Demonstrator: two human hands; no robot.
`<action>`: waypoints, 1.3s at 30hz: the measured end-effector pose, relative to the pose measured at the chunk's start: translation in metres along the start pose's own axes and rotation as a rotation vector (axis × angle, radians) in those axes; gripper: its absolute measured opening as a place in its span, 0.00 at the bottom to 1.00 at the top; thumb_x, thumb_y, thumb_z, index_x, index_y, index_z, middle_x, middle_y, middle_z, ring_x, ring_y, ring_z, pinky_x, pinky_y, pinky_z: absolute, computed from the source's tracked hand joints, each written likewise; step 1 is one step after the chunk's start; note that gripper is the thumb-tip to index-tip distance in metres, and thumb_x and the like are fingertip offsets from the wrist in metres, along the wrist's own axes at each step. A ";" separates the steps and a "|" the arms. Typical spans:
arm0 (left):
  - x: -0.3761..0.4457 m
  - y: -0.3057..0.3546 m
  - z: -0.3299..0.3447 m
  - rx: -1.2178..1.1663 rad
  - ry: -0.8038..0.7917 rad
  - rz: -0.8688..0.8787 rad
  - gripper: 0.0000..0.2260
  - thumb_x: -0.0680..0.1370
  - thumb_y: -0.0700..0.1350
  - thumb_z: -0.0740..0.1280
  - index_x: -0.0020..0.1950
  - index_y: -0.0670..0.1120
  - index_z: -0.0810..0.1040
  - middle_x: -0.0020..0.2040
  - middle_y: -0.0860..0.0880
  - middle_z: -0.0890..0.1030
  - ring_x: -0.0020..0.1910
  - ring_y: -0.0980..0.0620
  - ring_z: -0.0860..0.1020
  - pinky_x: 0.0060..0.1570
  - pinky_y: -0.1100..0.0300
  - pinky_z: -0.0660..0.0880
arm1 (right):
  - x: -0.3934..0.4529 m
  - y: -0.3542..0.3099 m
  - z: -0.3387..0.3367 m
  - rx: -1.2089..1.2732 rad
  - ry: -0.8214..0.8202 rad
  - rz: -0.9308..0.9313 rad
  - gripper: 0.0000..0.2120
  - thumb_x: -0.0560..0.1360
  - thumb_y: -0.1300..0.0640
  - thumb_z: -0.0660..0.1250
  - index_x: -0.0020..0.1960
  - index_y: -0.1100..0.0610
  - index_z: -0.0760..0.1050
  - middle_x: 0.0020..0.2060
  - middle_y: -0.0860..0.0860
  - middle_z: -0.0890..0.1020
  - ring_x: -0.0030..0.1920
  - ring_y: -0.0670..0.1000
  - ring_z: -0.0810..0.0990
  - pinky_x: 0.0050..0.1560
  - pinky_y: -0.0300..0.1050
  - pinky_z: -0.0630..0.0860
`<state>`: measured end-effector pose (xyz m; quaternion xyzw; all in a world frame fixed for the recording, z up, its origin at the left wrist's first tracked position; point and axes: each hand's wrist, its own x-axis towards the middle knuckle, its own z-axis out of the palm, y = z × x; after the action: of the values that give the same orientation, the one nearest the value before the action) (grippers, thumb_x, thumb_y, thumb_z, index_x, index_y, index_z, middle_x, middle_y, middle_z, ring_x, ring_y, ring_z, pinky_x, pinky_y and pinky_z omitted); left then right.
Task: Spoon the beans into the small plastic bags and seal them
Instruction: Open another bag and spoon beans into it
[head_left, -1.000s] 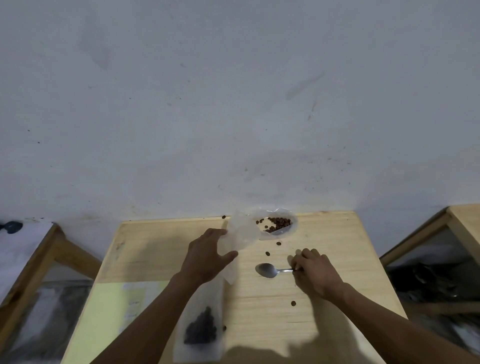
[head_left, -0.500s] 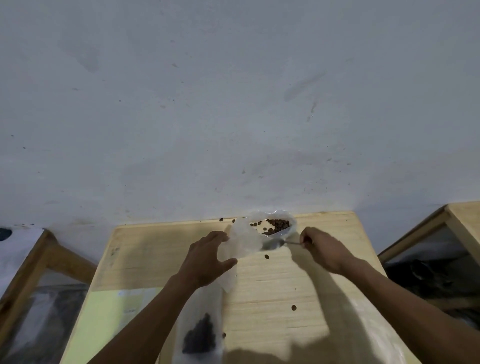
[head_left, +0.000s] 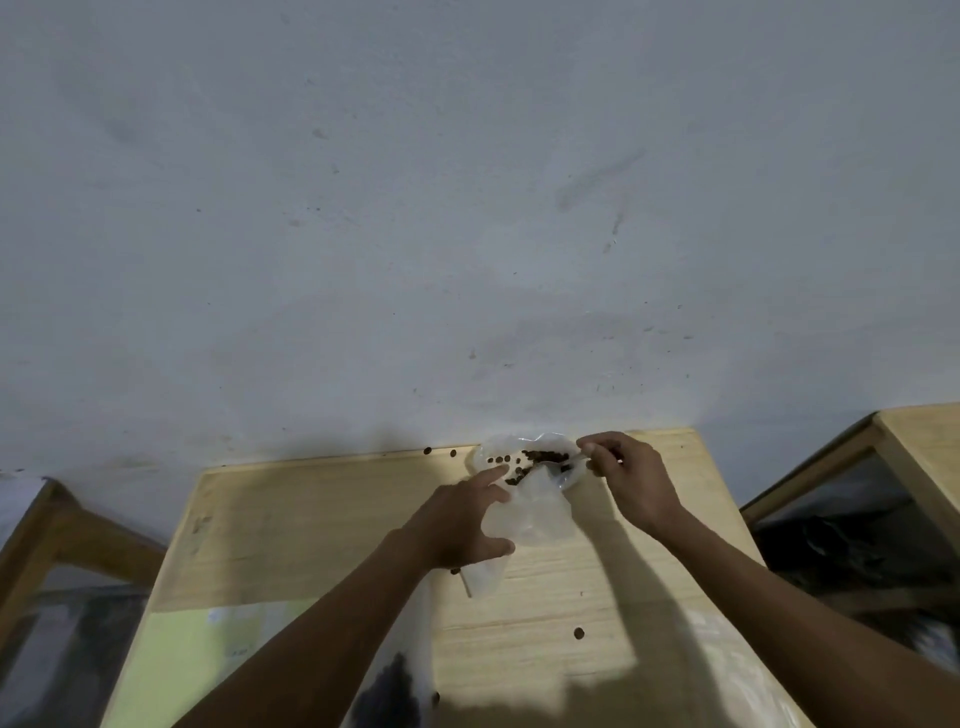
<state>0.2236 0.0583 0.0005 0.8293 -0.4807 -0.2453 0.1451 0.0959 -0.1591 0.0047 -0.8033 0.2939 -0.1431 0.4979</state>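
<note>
Head view: right fingers (head_left: 597, 451) pinch spoon (head_left: 563, 464) among beans (head_left: 540, 458).

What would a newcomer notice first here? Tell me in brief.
Two bare hands meet at the far edge of the wooden table: the right hand dips a spoon into the open bag of beans, the left hand holds an empty clear bag beside it. Stray beans dot the tabletop.

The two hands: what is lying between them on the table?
In the head view, the empty plastic bag, held by the left hand, lies between it and the right hand; behind it sits the bean container.
</note>
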 end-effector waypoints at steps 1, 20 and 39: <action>0.001 0.000 0.002 -0.009 -0.020 -0.001 0.28 0.72 0.56 0.72 0.70 0.49 0.71 0.79 0.58 0.58 0.71 0.53 0.69 0.67 0.58 0.66 | -0.003 0.005 0.002 -0.023 -0.008 -0.010 0.06 0.80 0.56 0.64 0.50 0.53 0.81 0.44 0.49 0.84 0.43 0.46 0.82 0.46 0.41 0.75; -0.001 -0.005 0.035 0.208 0.007 0.206 0.27 0.74 0.55 0.67 0.69 0.43 0.71 0.79 0.44 0.53 0.79 0.41 0.53 0.75 0.43 0.57 | -0.011 0.037 0.034 0.225 0.300 0.421 0.15 0.82 0.58 0.56 0.53 0.62 0.80 0.38 0.53 0.82 0.42 0.54 0.80 0.47 0.52 0.77; -0.023 -0.008 0.021 -0.124 0.239 -0.148 0.30 0.73 0.60 0.70 0.72 0.53 0.68 0.68 0.56 0.72 0.65 0.55 0.72 0.65 0.56 0.68 | -0.015 -0.004 -0.007 0.581 0.349 0.382 0.13 0.82 0.61 0.57 0.43 0.59 0.78 0.37 0.56 0.78 0.37 0.54 0.75 0.43 0.44 0.75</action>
<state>0.2083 0.0827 -0.0148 0.8751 -0.3816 -0.1839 0.2338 0.0820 -0.1536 0.0124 -0.5231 0.4658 -0.2596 0.6649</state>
